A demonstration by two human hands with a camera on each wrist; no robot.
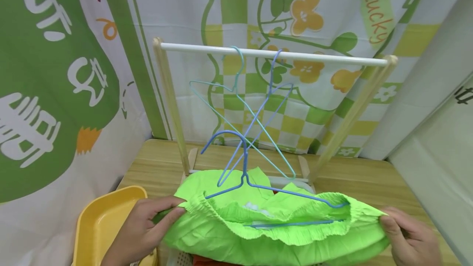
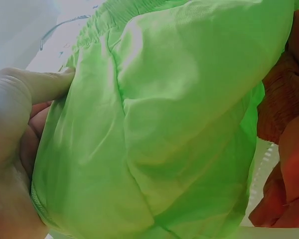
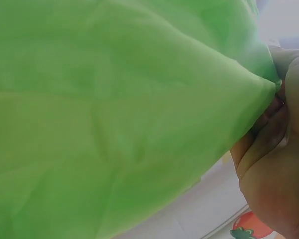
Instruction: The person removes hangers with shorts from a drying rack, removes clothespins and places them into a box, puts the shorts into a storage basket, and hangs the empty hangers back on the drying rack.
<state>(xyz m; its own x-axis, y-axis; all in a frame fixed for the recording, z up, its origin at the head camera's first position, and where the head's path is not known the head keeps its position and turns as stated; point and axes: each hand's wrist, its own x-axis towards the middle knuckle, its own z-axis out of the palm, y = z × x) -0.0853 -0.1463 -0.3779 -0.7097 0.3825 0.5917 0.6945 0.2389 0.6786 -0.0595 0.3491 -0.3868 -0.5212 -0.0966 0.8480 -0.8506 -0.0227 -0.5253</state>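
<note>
Bright green shorts (image 1: 281,249) with a gathered elastic waist stretch between my two hands. My left hand (image 1: 145,225) pinches one side of the waist between thumb and fingers. At the opposite side, my right hand (image 1: 412,233) pinches the fabric; the right wrist view shows it drawn to a point there. A blue hanger (image 1: 244,155) sits within the waist opening, its hook upright and its shoulders spread inside the band. Neither hand touches the hanger. Its lower bar is partly hidden by the cloth.
Behind stands a small rack with a white rail (image 1: 314,56), holding a teal hanger (image 1: 236,81) and a periwinkle hanger (image 1: 271,77). A yellow tray (image 1: 86,216) lies at left. Red-orange cloth (image 2: 294,154) and a perforated white basket (image 1: 181,258) are partly visible under the shorts.
</note>
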